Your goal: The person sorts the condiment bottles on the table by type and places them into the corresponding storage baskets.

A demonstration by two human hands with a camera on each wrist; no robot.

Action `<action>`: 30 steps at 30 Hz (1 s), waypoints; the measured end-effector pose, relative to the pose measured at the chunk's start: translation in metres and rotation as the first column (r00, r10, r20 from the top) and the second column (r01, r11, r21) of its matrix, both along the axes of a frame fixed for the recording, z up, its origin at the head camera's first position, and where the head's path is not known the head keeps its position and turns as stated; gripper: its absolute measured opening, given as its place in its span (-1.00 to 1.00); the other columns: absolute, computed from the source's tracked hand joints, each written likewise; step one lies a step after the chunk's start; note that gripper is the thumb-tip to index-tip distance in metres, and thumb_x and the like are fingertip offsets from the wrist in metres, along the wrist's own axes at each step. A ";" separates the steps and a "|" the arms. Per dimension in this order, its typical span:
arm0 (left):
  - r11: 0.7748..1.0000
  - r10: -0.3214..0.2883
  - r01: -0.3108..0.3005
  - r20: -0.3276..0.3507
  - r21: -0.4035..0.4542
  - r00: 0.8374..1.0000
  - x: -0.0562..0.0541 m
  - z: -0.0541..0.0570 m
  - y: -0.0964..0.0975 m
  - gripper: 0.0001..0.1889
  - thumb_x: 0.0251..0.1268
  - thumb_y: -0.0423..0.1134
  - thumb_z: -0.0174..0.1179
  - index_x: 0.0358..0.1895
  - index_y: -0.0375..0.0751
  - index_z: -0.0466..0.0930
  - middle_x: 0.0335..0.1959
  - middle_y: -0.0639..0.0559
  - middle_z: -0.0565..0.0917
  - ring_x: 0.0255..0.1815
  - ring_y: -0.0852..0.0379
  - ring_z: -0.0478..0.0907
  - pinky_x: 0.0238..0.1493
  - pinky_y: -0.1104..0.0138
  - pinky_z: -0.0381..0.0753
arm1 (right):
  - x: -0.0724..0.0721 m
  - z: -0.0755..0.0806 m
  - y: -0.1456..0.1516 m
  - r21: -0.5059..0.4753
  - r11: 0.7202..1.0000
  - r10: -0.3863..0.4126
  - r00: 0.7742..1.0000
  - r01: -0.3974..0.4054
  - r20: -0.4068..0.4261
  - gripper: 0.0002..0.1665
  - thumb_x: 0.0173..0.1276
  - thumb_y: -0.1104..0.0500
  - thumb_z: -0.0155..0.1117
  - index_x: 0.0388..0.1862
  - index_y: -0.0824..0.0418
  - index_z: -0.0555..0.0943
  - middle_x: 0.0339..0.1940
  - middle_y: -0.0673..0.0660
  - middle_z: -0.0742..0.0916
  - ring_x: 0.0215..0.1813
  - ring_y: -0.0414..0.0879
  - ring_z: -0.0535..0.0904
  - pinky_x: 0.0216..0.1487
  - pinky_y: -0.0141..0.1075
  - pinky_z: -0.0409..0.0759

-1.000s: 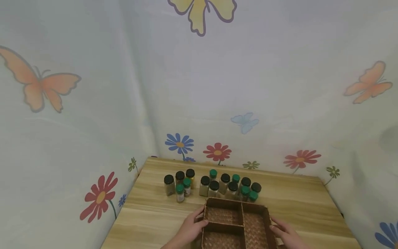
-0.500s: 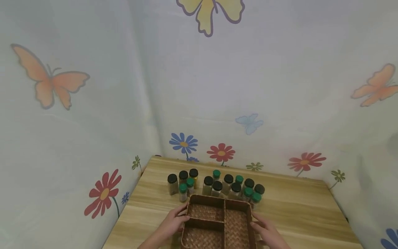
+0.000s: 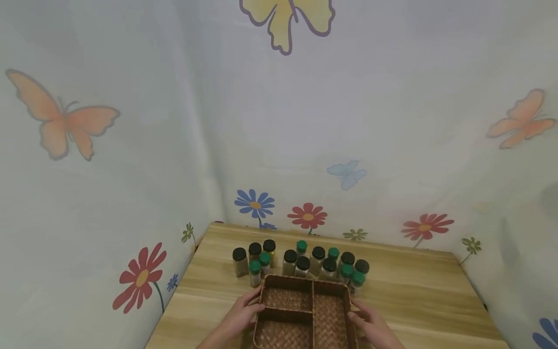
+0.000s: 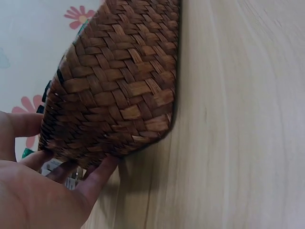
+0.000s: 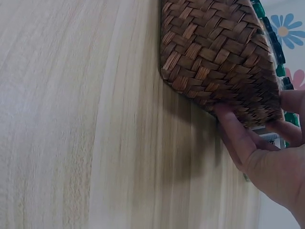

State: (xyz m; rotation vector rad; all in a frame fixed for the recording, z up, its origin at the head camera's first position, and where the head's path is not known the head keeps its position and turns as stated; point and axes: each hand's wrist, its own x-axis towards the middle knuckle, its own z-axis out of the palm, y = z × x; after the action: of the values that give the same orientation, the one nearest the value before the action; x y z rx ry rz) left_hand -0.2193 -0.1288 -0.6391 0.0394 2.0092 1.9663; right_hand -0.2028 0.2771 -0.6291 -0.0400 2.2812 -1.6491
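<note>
A brown woven basket (image 3: 285, 299) with three compartments sits low in the head view; its floor shows bare weave. My left hand (image 3: 239, 314) grips its left side, thumb up at the rim. On the opposite side, my right hand (image 3: 371, 322) holds the right wall, also with the thumb near the rim. From the left wrist, the basket's outer wall (image 4: 114, 81) fills the upper part, and the left fingers reach along its lower corner. Seen from the right wrist, the right fingers (image 5: 233, 129) press near the bottom edge of the weave. The basket's near end is cut off.
Several spice jars with black lids (image 3: 240, 261) and green lids (image 3: 255, 266) stand just beyond the basket, in a left group and a larger right group. The wood-grain table (image 3: 418, 295) ends against a flower-and-butterfly cloth wall (image 3: 392, 145).
Both hands have shifted the basket leftward relative to the jars, mostly between the first two frames. Since then it has stayed nearly in place. The jars have not moved on the table.
</note>
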 end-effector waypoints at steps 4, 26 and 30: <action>1.000 -0.002 0.002 0.013 0.014 1.000 0.004 -0.003 -0.004 -0.29 0.54 -0.37 0.10 0.67 -0.41 0.08 0.57 -0.63 0.14 0.39 -0.49 0.46 0.12 -0.25 0.70 | -0.001 -0.002 0.001 -0.016 0.999 0.043 0.999 -0.043 -0.023 -0.17 0.66 0.08 0.22 0.60 0.58 0.15 0.26 0.64 0.59 0.17 0.46 0.65 -0.11 0.21 0.79; 0.999 -0.044 0.042 0.063 0.029 0.997 0.001 -0.002 0.000 -0.27 0.57 -0.30 0.12 0.69 -0.32 0.06 0.59 -0.61 0.11 0.47 -0.59 0.30 0.14 -0.38 0.62 | 0.005 -0.001 0.008 -0.030 1.000 0.006 1.000 -0.005 0.028 -0.14 0.66 0.02 0.23 0.63 0.51 0.15 0.36 0.67 0.50 0.28 0.55 0.55 -0.08 0.24 0.78; 0.999 -0.044 0.043 0.057 0.013 0.997 -0.003 0.001 -0.003 -0.26 0.56 -0.30 0.15 0.69 -0.28 0.09 0.59 -0.59 0.12 0.48 -0.62 0.27 0.10 -0.39 0.64 | 0.005 -0.001 0.005 -0.049 0.998 -0.024 0.998 0.026 0.051 -0.14 0.67 -0.02 0.20 0.67 0.44 0.15 0.44 0.65 0.45 0.35 0.54 0.50 -0.03 0.25 0.76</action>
State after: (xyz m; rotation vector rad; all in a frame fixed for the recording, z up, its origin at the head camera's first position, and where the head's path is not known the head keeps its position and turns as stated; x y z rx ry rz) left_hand -0.2223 -0.1318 -0.6378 0.0287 1.9448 1.9303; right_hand -0.1979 0.2825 -0.6303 0.0187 2.2118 -1.6998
